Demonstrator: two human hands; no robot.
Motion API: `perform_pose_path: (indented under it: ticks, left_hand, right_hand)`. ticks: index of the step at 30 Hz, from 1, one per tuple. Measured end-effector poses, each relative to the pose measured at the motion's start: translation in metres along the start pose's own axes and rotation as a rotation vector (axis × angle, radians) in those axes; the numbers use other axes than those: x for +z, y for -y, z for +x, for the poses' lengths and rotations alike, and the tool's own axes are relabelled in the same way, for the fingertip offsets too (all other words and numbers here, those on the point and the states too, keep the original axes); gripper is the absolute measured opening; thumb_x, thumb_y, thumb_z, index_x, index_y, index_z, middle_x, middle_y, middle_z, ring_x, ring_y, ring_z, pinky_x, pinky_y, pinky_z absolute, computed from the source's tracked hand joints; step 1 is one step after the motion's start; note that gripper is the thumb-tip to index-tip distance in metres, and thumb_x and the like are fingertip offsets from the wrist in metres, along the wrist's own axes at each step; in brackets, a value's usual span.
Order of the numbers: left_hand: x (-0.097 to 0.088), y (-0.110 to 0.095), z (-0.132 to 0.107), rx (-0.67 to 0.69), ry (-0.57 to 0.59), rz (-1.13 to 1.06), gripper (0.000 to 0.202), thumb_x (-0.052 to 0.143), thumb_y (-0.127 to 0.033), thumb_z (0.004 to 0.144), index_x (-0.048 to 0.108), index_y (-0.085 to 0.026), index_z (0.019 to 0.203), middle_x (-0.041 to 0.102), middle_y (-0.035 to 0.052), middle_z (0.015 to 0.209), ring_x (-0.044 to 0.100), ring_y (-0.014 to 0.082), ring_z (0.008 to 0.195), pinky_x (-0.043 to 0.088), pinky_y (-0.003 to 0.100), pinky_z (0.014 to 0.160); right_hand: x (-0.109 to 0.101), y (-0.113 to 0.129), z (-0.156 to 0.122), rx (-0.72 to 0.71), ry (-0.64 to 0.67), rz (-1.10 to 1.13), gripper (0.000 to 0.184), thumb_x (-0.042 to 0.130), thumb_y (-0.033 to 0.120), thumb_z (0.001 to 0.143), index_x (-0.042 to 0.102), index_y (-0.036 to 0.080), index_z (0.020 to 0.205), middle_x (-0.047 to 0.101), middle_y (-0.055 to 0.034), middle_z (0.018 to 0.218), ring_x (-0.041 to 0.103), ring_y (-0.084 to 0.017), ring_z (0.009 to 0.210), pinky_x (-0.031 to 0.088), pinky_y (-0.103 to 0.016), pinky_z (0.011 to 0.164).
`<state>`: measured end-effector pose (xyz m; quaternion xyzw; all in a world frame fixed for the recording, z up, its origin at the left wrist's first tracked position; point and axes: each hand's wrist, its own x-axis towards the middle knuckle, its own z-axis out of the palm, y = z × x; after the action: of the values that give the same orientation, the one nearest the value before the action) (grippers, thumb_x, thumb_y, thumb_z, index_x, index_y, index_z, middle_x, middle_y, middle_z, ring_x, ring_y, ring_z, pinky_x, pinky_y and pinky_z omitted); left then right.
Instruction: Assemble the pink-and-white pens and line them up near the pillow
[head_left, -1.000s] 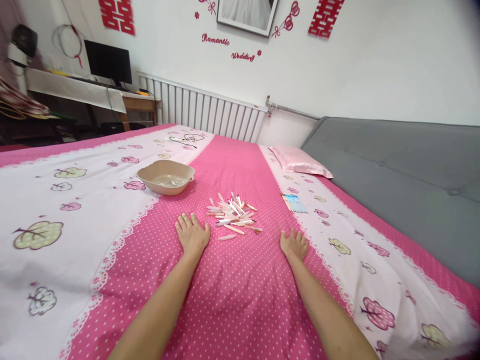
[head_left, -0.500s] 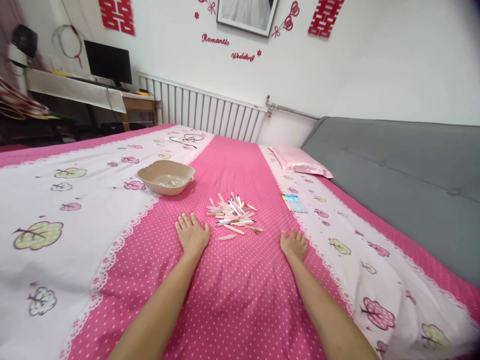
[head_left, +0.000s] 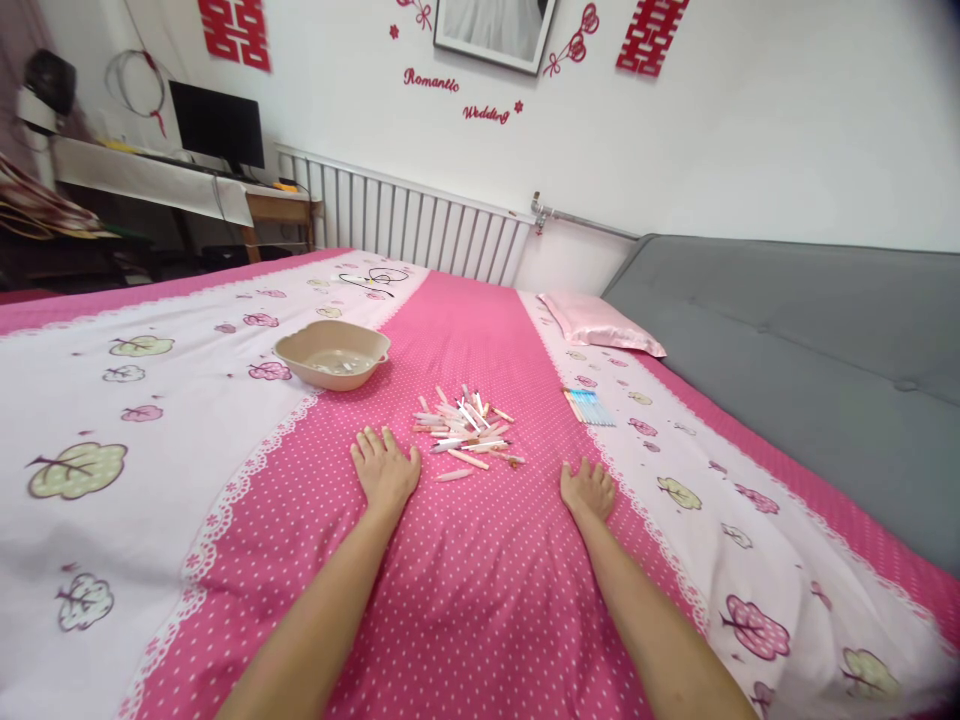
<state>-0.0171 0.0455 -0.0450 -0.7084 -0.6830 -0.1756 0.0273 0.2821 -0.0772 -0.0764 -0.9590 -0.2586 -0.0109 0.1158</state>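
My left hand (head_left: pixel 385 468) lies flat on the pink dotted bedspread (head_left: pixel 480 580), fingers spread and holding nothing. Just to its right is a loose pile of pens (head_left: pixel 466 425), mostly pink and white, pointing in many directions. On the other side of the pile, my right hand (head_left: pixel 589 488) rests palm down, fingers apart and with nothing in it. Beyond that hand, a row of blue-and-clear pens (head_left: pixel 590 407) lies side by side. A beige plastic basin (head_left: pixel 334 372) sits past my left hand, with a few small pale things at its bottom that I cannot make out.
A pink pillow (head_left: pixel 600 323) leans near the grey headboard (head_left: pixel 787 350). A black cable (head_left: pixel 379 280) lies at the far side of the bed. Behind stand a white radiator (head_left: pixel 405 215) and a desk with a monitor (head_left: pixel 217 125).
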Motion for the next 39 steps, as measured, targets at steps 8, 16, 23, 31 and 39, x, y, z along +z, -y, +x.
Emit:
perform_pose_path:
  ticks: [8,16,23,31,39]
  left_hand:
    - [-0.0026,-0.0004,-0.0009,0.001,0.009,-0.013,0.07,0.033,-0.045,0.081,0.036,-0.001,0.136,0.032,0.0256,0.142,0.025,0.0356,0.134,0.015,0.046,0.109]
    - [-0.0005,0.0001,-0.0002,0.001,0.0,-0.008,0.07,0.033,-0.046,0.081,0.037,-0.002,0.136,0.033,0.0251,0.141,0.025,0.0353,0.134,0.015,0.047,0.109]
    - [0.0,0.0004,-0.0001,0.0,0.001,-0.007,0.07,0.033,-0.046,0.081,0.037,-0.002,0.136,0.033,0.0251,0.141,0.025,0.0356,0.134,0.015,0.046,0.109]
    - [-0.0009,0.0003,-0.0002,0.002,0.007,-0.003,0.07,0.033,-0.046,0.081,0.036,-0.002,0.136,0.033,0.025,0.141,0.025,0.0357,0.134,0.015,0.046,0.109]
    - [-0.0016,-0.0001,-0.0007,0.001,0.008,0.0,0.07,0.034,-0.045,0.081,0.036,-0.002,0.136,0.033,0.0249,0.142,0.025,0.0355,0.134,0.014,0.047,0.109]
  right_hand:
    - [-0.0009,0.0005,-0.0011,-0.001,-0.011,-0.003,0.064,0.026,0.048,0.087,0.031,0.012,0.14,0.029,-0.0161,0.146,0.025,-0.03,0.133,0.014,-0.044,0.107]
    - [-0.0004,0.0007,-0.0009,0.002,-0.018,-0.001,0.065,0.026,0.048,0.087,0.032,0.012,0.14,0.03,-0.016,0.145,0.026,-0.031,0.132,0.015,-0.044,0.107]
    - [-0.0012,0.001,-0.0016,0.004,-0.017,-0.002,0.064,0.027,0.048,0.087,0.032,0.012,0.14,0.03,-0.0159,0.145,0.025,-0.031,0.132,0.014,-0.043,0.107]
    - [-0.0002,0.0006,-0.0009,0.005,-0.014,-0.003,0.064,0.026,0.048,0.087,0.032,0.013,0.14,0.029,-0.0159,0.146,0.025,-0.031,0.133,0.014,-0.043,0.107]
    - [-0.0003,0.0004,-0.001,-0.001,-0.017,-0.002,0.064,0.026,0.048,0.087,0.032,0.012,0.14,0.031,-0.0164,0.145,0.026,-0.032,0.132,0.015,-0.044,0.107]
